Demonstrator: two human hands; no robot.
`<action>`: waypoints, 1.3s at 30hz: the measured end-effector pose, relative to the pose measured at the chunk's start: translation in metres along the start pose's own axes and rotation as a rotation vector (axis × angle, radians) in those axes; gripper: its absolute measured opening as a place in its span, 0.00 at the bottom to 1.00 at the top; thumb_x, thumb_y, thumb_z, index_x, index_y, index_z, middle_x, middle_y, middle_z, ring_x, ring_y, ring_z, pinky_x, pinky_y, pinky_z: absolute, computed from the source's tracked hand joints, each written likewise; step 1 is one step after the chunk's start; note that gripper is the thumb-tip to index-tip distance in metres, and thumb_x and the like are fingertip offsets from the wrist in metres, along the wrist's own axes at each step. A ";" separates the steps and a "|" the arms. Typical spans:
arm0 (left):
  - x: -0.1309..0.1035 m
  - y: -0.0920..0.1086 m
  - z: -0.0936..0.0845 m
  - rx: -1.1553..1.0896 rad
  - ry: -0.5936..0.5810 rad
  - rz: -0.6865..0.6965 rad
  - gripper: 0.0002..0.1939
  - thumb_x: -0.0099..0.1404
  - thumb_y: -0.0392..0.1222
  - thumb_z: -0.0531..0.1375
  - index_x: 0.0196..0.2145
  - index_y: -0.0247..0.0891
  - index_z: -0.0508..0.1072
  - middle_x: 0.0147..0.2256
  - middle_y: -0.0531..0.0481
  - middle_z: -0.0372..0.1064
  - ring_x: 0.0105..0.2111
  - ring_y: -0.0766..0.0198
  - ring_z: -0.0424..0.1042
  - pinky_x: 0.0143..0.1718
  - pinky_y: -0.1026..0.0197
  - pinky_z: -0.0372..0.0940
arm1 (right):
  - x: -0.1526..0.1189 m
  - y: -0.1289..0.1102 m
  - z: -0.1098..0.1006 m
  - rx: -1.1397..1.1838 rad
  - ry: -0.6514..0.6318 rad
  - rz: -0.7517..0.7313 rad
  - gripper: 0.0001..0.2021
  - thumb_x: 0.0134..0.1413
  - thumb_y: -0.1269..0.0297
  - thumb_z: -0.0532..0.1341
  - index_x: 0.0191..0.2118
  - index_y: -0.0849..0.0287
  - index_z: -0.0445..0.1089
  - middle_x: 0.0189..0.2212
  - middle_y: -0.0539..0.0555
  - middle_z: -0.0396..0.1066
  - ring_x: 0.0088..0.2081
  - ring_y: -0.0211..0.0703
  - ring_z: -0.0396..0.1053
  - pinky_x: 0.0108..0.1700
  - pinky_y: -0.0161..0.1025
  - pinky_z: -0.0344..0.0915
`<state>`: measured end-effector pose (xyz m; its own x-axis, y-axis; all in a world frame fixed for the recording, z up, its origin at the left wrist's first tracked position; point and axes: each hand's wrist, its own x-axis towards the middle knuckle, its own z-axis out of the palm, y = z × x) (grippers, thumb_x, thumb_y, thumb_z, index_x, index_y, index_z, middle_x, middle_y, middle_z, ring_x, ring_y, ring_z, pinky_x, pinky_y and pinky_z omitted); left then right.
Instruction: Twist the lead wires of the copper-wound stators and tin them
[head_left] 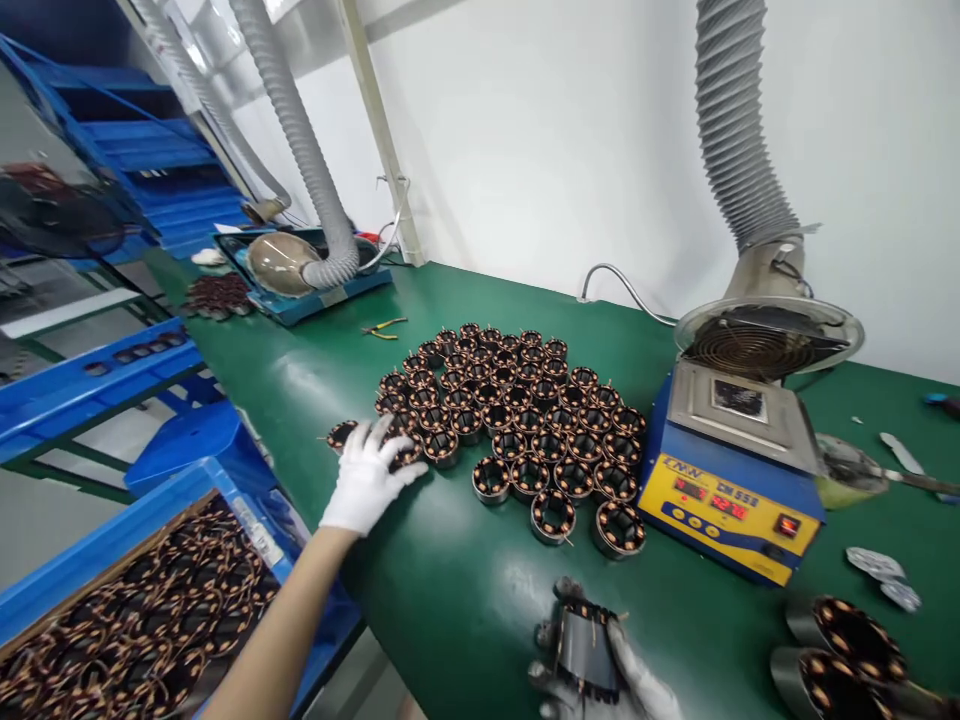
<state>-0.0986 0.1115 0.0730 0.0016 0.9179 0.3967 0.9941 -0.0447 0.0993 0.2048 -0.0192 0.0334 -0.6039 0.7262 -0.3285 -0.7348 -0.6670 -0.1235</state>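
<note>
On the green table (pixel 442 560) stands a large group of metal rings with copper windings (pixel 517 400). My left hand (pixel 367 478), in a white glove, reaches over the group's left edge, fingers spread and touching or just above a ring there; whether it grips one is unclear. My right hand (pixel 600 670), in a soiled glove, is at the bottom of the view with its fingers wrapped round a wound ring (pixel 586 640) that lies on its side, copper ends at top and bottom. Several more rings (pixel 844 650) lie at the lower right.
A blue and yellow heating unit (pixel 731 500) stands right of the rings under a hose hood (pixel 769 330). Foil pieces (pixel 883 575) lie beyond it. Pliers (pixel 385 328) lie behind the rings. A blue crate (pixel 300 570) of wired parts is at lower left.
</note>
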 end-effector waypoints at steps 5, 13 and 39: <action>-0.044 0.080 -0.030 -0.413 -0.182 0.147 0.23 0.60 0.46 0.58 0.52 0.42 0.60 0.59 0.43 0.52 0.59 0.53 0.53 0.59 0.51 0.54 | -0.005 0.002 0.011 0.021 0.007 -0.017 0.18 0.46 0.50 0.64 0.41 0.55 0.73 0.39 0.55 0.75 0.41 0.48 0.71 0.40 0.40 0.63; -0.094 0.160 -0.026 -0.997 -0.504 0.363 0.35 0.46 0.48 0.69 0.52 0.46 0.64 0.50 0.44 0.66 0.49 0.53 0.66 0.52 0.52 0.61 | -0.012 0.006 0.015 -0.065 0.095 -0.109 0.15 0.47 0.57 0.65 0.42 0.53 0.71 0.43 0.53 0.72 0.44 0.46 0.68 0.44 0.43 0.64; -0.081 0.163 -0.012 -1.831 -0.245 -0.862 0.15 0.50 0.50 0.65 0.35 0.42 0.73 0.30 0.55 0.74 0.35 0.67 0.72 0.45 0.65 0.64 | -0.009 0.006 0.019 0.011 -0.054 0.019 0.22 0.48 0.49 0.62 0.46 0.58 0.70 0.39 0.57 0.74 0.36 0.47 0.72 0.35 0.39 0.64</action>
<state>0.0616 0.0251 0.0680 -0.1467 0.9300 -0.3370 -0.5058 0.2223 0.8335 0.2004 -0.0266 0.0533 -0.6335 0.7215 -0.2795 -0.7263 -0.6791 -0.1068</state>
